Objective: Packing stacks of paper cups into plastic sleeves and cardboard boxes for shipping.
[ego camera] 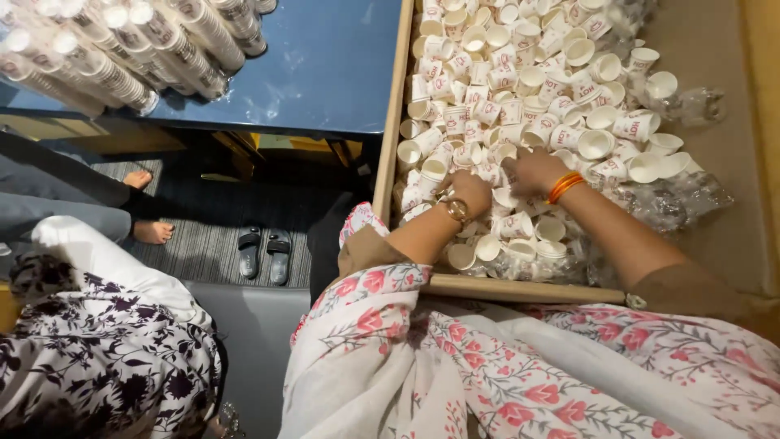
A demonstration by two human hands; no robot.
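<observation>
Small white paper cups (520, 89) with red printed labels lie loose in a heap, filling a wooden-edged tray (392, 122) on the right. Clear plastic wrappers (678, 199) lie crumpled at the heap's right and near edges. At far left, long stacks of the same cups (122, 49), sleeved in clear plastic, lie side by side on a dark blue table (325, 73).

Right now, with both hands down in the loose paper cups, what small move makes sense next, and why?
Probably close the left hand and right hand on a few cups and nest them. Both hands rest palm down, side by side, on the heap of loose paper cups in the wooden tray, and nested cup stacks already lie on the blue table.
</observation>
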